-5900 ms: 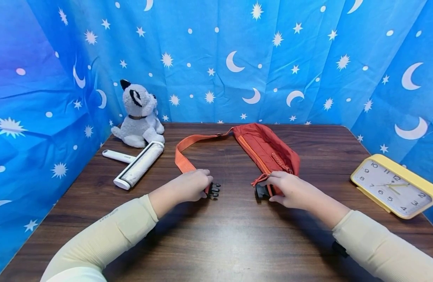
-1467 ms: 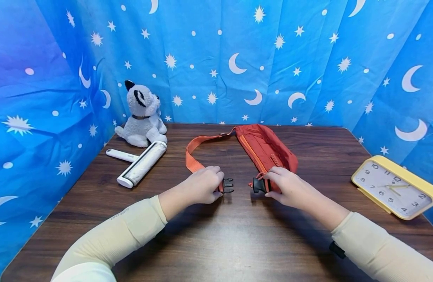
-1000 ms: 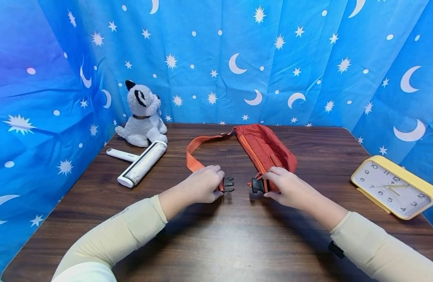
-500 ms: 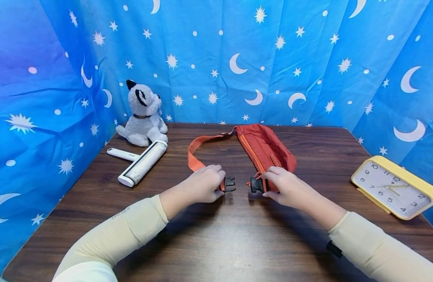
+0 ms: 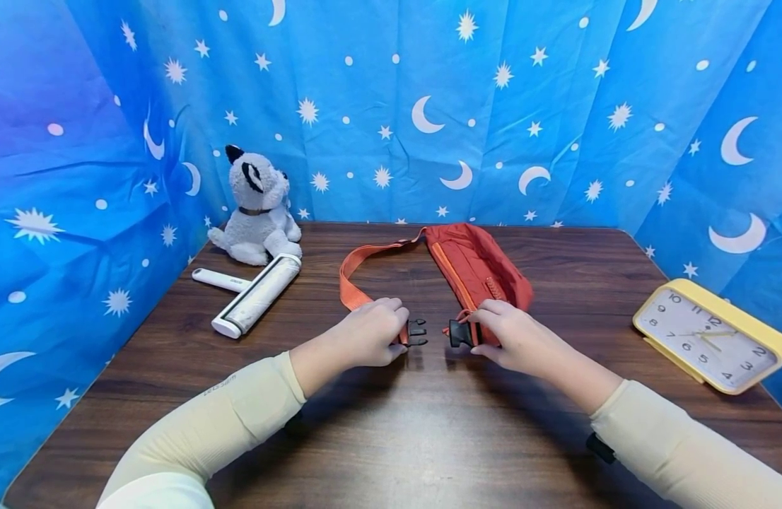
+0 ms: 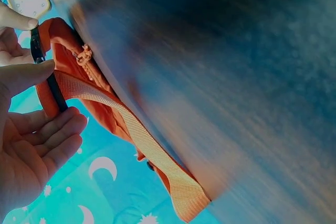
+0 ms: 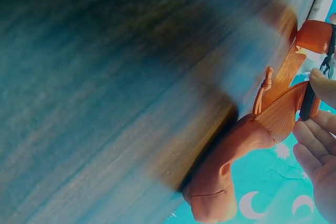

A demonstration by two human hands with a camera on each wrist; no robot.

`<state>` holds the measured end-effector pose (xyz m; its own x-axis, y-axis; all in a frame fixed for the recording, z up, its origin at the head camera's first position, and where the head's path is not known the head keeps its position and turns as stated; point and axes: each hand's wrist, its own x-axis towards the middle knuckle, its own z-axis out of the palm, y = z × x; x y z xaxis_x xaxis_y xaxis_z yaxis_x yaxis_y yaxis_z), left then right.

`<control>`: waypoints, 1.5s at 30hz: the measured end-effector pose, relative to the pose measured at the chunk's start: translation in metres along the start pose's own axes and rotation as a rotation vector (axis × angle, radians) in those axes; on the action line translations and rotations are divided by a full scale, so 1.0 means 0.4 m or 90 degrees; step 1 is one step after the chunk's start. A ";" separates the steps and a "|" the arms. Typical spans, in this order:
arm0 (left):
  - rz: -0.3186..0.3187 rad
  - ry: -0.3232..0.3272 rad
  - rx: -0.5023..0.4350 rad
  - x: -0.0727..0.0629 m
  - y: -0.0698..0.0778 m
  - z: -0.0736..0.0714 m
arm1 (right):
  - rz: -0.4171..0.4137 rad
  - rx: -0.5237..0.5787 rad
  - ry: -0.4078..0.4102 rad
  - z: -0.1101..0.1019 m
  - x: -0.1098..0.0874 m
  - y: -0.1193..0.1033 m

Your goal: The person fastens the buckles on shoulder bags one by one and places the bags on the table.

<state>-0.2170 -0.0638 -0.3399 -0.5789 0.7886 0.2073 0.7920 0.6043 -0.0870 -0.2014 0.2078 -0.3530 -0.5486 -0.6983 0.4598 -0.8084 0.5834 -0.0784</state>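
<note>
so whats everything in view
Wood-grain table: 1, brown, foreground
Oblong fabric bag: 1, red, far side
Webbing strap: 1, orange, looping from bag
Pronged plastic buckle half: 1, black, in left hand
Plastic buckle socket: 1, black, in right hand
Plastic lint roller: 1, white, table's left
Plush dog: 1, pale grey, beyond roller
Rectangular clock: 1, yellow, table's right
Starry moon cloth: count unclear, blue, backdrop
Hands: 2, bare, mid-table
Arm covers: 2, cream, forearms
White sleeve: 1, lower left
Black gear: 2, beneath forearms

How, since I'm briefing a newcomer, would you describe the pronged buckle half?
On the wooden table, find the red waist bag; follow its orange strap to the left hand. It pinches the black pronged buckle half; bare prongs distinguish it from the socket half opposite.
</note>
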 end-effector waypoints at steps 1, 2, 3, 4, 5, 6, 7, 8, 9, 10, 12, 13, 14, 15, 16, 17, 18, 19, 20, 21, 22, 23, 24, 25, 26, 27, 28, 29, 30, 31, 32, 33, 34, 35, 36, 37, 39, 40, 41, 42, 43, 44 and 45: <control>0.001 0.001 0.000 0.000 0.000 -0.001 | 0.001 0.001 -0.001 0.001 0.001 0.000; 0.002 0.004 -0.001 0.000 0.001 -0.002 | 0.004 0.002 -0.003 0.001 0.002 -0.001; 0.004 0.006 -0.002 0.000 0.001 -0.002 | 0.006 0.003 -0.004 0.001 0.002 -0.001; 0.005 0.008 -0.003 0.001 0.001 -0.003 | 0.007 0.003 -0.004 0.002 0.003 -0.002; 0.006 0.011 -0.004 0.001 0.002 -0.004 | 0.009 0.003 -0.005 0.001 0.004 -0.002; 0.007 0.013 -0.004 0.001 0.002 -0.004 | 0.009 0.003 -0.004 0.001 0.004 -0.002; 0.008 0.015 -0.004 0.001 0.003 -0.005 | 0.008 0.004 -0.003 0.001 0.005 -0.002; 0.009 0.017 -0.004 0.001 0.003 -0.005 | 0.007 0.004 -0.002 0.001 0.005 -0.003; 0.010 0.018 -0.003 0.001 0.003 -0.005 | 0.006 0.005 0.000 0.001 0.006 -0.003; 0.010 0.018 -0.003 0.002 0.003 -0.004 | 0.005 0.005 0.001 0.001 0.006 -0.003; 0.010 0.018 -0.002 0.002 0.004 -0.004 | 0.004 0.008 0.002 0.001 0.007 -0.004; 0.011 0.018 -0.002 0.003 0.004 -0.003 | 0.004 0.008 0.003 0.001 0.007 -0.004; 0.011 0.018 -0.002 0.003 0.005 -0.001 | 0.003 0.008 0.004 0.001 0.007 -0.005; 0.011 0.017 -0.001 0.004 0.005 0.000 | 0.002 0.007 0.004 0.001 0.007 -0.005; 0.011 0.016 -0.001 0.004 0.006 0.000 | 0.002 0.006 0.003 0.001 0.007 -0.006; 0.011 0.016 0.000 0.005 0.006 0.001 | 0.002 0.005 0.002 0.001 0.007 -0.007; 0.011 0.015 0.001 0.005 0.006 0.002 | 0.002 0.004 0.000 0.001 0.007 -0.007; 0.012 0.015 0.000 0.005 0.006 0.002 | 0.002 0.003 -0.002 0.001 0.008 -0.007; 0.012 0.015 0.000 0.005 0.007 0.002 | 0.003 0.002 -0.004 0.001 0.008 -0.007; 0.012 0.014 0.001 0.006 0.007 0.002 | 0.005 0.001 -0.007 0.002 0.008 -0.007; 0.014 0.015 0.001 0.006 0.008 0.002 | 0.006 0.001 -0.009 0.002 0.008 -0.007; 0.015 0.015 0.002 0.007 0.008 0.003 | 0.007 0.000 -0.010 0.002 0.009 -0.007; 0.016 0.016 0.002 0.008 0.008 0.003 | 0.007 -0.001 -0.009 0.003 0.009 -0.007; 0.017 0.017 0.002 0.008 0.008 0.003 | 0.006 -0.002 -0.008 0.003 0.010 -0.007; 0.018 0.017 0.004 0.009 0.008 0.003 | 0.006 -0.004 -0.007 0.003 0.010 -0.007; 0.019 0.018 0.005 0.010 0.008 0.003 | 0.005 -0.005 -0.006 0.003 0.011 -0.007; 0.020 0.019 0.005 0.010 0.008 0.004 | 0.004 -0.005 -0.005 0.003 0.012 -0.008; 0.021 0.019 0.004 0.011 0.009 0.004 | 0.002 -0.006 -0.002 0.003 0.013 -0.008; 0.021 0.019 0.002 0.011 0.009 0.004 | 0.001 -0.005 0.000 0.002 0.014 -0.009; 0.021 0.020 0.001 0.012 0.009 0.004 | 0.000 -0.005 0.001 0.002 0.015 -0.009; 0.021 0.020 -0.001 0.012 0.010 0.004 | -0.001 -0.004 0.003 0.001 0.016 -0.010; 0.021 0.020 -0.003 0.013 0.010 0.004 | -0.001 -0.003 0.004 0.000 0.018 -0.010; 0.020 0.020 -0.005 0.013 0.011 0.004 | -0.001 -0.001 0.005 0.000 0.019 -0.011; 0.019 0.020 -0.005 0.014 0.011 0.004 | -0.001 0.000 0.005 -0.001 0.020 -0.012; 0.018 0.020 -0.006 0.014 0.012 0.004 | 0.000 0.001 0.004 -0.001 0.021 -0.012; 0.017 0.019 -0.005 0.014 0.012 0.004 | 0.000 0.002 0.004 -0.001 0.021 -0.013; 0.016 0.018 -0.005 0.014 0.012 0.003 | 0.002 0.002 0.002 -0.001 0.022 -0.013; 0.016 0.017 -0.005 0.013 0.012 0.003 | 0.003 0.002 0.001 -0.001 0.022 -0.014; 0.016 0.016 -0.005 0.013 0.012 0.003 | 0.004 0.001 0.000 -0.001 0.022 -0.014; 0.015 0.016 -0.006 0.013 0.012 0.003 | 0.004 0.001 -0.001 0.000 0.022 -0.014; 0.015 0.015 -0.007 0.013 0.013 0.003 | 0.004 0.000 -0.001 0.000 0.022 -0.014; 0.014 0.015 -0.009 0.014 0.013 0.002 | 0.004 -0.001 -0.001 0.000 0.023 -0.014; 0.015 0.016 -0.012 0.014 0.013 0.002 | 0.002 0.000 0.000 0.000 0.023 -0.014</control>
<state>-0.2164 -0.0561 -0.3400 -0.5550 0.7995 0.2298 0.8091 0.5829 -0.0741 -0.2019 0.1980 -0.3484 -0.5516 -0.6959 0.4598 -0.8061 0.5864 -0.0796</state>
